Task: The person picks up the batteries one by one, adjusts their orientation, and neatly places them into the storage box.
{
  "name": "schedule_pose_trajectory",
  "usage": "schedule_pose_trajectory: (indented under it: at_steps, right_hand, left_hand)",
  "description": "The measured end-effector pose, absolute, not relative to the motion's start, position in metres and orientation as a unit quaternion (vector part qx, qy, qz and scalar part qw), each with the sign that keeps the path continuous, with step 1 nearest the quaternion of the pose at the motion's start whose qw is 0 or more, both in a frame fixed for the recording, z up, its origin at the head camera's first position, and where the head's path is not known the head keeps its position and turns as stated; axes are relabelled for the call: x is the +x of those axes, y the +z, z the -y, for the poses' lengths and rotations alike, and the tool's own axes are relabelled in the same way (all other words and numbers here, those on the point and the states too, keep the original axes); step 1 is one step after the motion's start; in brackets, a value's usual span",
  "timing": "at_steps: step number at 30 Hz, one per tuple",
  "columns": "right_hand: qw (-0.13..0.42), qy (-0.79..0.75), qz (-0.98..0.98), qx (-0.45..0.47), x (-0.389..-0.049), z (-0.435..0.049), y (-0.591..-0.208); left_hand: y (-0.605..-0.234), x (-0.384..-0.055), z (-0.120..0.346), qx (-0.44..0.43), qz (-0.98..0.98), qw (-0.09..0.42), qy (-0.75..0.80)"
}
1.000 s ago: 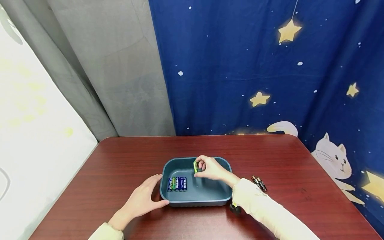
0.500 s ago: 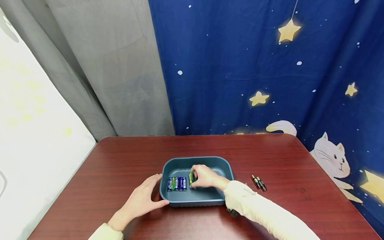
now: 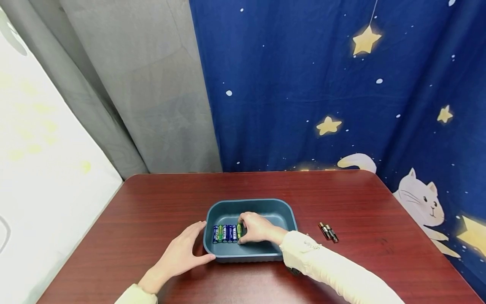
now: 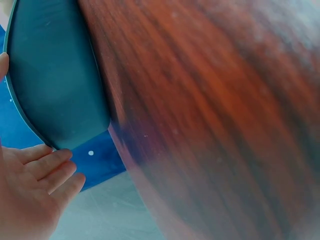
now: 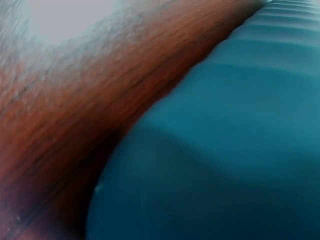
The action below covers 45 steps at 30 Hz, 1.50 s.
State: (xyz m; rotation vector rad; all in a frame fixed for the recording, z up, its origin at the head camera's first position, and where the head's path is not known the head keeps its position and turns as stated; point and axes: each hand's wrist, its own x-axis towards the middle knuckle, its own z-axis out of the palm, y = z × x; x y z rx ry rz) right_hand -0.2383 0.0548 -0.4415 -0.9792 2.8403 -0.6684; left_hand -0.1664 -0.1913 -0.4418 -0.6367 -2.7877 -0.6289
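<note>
A teal plastic tub (image 3: 262,251) with rounded corners stands on the table. Inside, at its left, several blue and green batteries (image 3: 225,234) lie side by side in a row. My right hand (image 3: 259,228) reaches into the tub and pinches a green battery (image 3: 239,230) between thumb and fingers, right at the row's right end. My left hand (image 3: 179,252) spans the tub's left side, thumb at the near corner and fingertips at the far one. In the left wrist view its loosely straight fingers (image 4: 52,169) touch the tub wall (image 4: 55,70).
Several dark, gold-tipped batteries (image 3: 328,232) lie on the reddish-brown table (image 3: 159,198) right of the tub. The right wrist view holds only the tub's ribbed outer wall (image 5: 225,125) and tabletop. Blue and grey curtains hang behind.
My right hand has lowered the green battery into the tub and moved it left, up against the row's right end. The left hand stays at the tub's left side.
</note>
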Motion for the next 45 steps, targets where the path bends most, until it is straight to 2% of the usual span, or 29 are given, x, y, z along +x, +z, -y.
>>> schedule_pose_trajectory:
  at_steps: [10, 22, 35, 45]
  right_hand:
    - [0.020, -0.265, -0.904, -0.335, -0.236, -0.067, -0.430]
    - [0.015, -0.325, -0.886, -0.330, -0.231, -0.104, -0.416]
    - [0.009, -0.382, -0.876, -0.294, -0.226, -0.173, -0.398]
    - [-0.008, -0.403, -0.881, -0.246, -0.217, -0.231, -0.410]
  left_hand:
    - [-0.442, -0.167, 0.191, -0.217, 0.947, 0.106, -0.211]
    - [-0.440, -0.165, 0.191, -0.216, 0.948, 0.105, -0.209]
    - [-0.441, -0.166, 0.190, -0.216, 0.948, 0.103, -0.209]
    - [-0.442, -0.166, 0.191, -0.211, 0.949, 0.101, -0.209]
